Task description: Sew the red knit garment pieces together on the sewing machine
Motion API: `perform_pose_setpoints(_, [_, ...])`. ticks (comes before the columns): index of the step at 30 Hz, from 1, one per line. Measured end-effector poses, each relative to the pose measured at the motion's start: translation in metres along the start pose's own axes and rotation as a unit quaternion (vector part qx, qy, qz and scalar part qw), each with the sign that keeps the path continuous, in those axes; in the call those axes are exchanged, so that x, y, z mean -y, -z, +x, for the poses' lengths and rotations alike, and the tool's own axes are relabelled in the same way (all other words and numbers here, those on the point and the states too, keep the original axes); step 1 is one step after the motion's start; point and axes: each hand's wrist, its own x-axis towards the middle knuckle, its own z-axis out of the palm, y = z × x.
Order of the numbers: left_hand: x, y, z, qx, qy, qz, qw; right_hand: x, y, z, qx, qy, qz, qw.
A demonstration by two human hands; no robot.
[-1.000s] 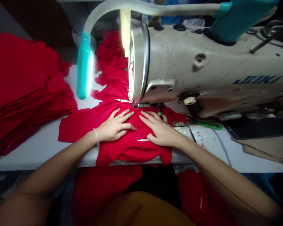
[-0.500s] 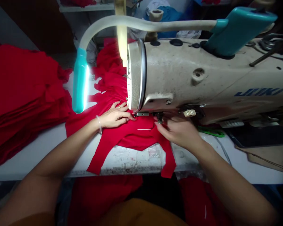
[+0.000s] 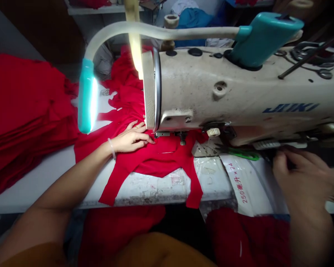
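My left hand (image 3: 132, 140) lies flat on a red knit garment (image 3: 156, 161), its fingertips just short of the presser foot (image 3: 167, 134) of a JUKI sewing machine (image 3: 211, 89). The garment spreads over the table, with two long strips hanging toward the front edge. More red cloth bunches behind the needle area. My right hand (image 3: 303, 174) is far to the right, blurred, with curled fingers at the edge of a dark flat object (image 3: 278, 157). Green-handled scissors (image 3: 242, 154) lie to the left of those fingers. Whether that hand holds anything is hidden by the blur.
A stack of red cloth (image 3: 25, 111) sits at the left of the white table (image 3: 50, 178). A teal lamp (image 3: 86, 96) arches over the needle area. A plastic bag with a handwritten label (image 3: 242, 185) lies at the right. Red cloth (image 3: 122, 230) lies below the table edge.
My right hand has left the garment near the presser foot and moved far right, past the scissors. My left hand stays on the cloth. The view has shifted slightly left.
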Motion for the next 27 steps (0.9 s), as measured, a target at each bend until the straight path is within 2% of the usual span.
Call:
perform_pose_setpoints(4, [-0.004,-0.003,-0.003,-0.008,-0.014,0.02,1.0,0.002,0.004,0.004,0.038,-0.013,-0.01,0.999])
perform_pose_setpoints(6, [-0.004,-0.004,-0.003,-0.025,-0.02,0.036,0.999,0.011,0.012,0.008,0.015,0.004,-0.024,1.0])
perform_pose_setpoints(8, [-0.004,-0.006,-0.003,-0.034,-0.031,0.043,0.998,0.04,0.027,0.011,-0.044,0.045,-0.03,0.998])
perform_pose_setpoints(9, [-0.003,-0.007,-0.002,-0.037,-0.035,0.041,0.998,0.063,0.037,0.012,-0.075,0.067,-0.023,0.995])
perform_pose_setpoints(10, [-0.002,-0.007,-0.001,-0.041,-0.037,0.038,0.998,0.092,0.047,0.011,-0.08,0.09,0.011,0.993])
perform_pose_setpoints(11, [0.0,-0.007,0.0,-0.044,-0.037,0.035,0.998,0.126,0.055,0.01,-0.057,0.085,0.064,0.993])
perform_pose_setpoints(12, [0.001,-0.007,0.002,-0.048,-0.034,0.033,0.998,0.162,0.061,0.007,-0.025,0.093,0.142,0.985])
perform_pose_setpoints(14, [0.004,-0.006,0.003,-0.054,-0.026,0.03,0.998,0.232,0.065,0.002,0.094,0.15,0.302,0.937])
perform_pose_setpoints(15, [0.006,-0.006,0.003,-0.055,-0.02,0.029,0.998,0.262,0.062,0.0,0.144,0.171,0.335,0.915])
perform_pose_setpoints(17, [0.008,-0.006,0.003,-0.057,-0.012,0.024,0.998,0.304,0.051,-0.003,0.222,0.21,0.316,0.898])
perform_pose_setpoints(18, [0.008,-0.007,0.002,-0.059,-0.01,0.021,0.998,0.315,0.045,-0.005,0.247,0.217,0.295,0.897])
perform_pose_setpoints(20, [0.009,-0.008,0.001,-0.061,-0.007,0.016,0.998,0.321,0.034,-0.007,0.272,0.219,0.26,0.9])
perform_pose_setpoints(23, [0.01,-0.01,0.002,-0.067,0.001,0.012,0.998,0.311,0.026,-0.01,0.265,0.226,0.252,0.903])
perform_pose_setpoints(27, [0.013,-0.009,0.005,-0.078,0.007,0.013,0.997,0.308,0.029,-0.014,0.26,0.227,0.243,0.907])
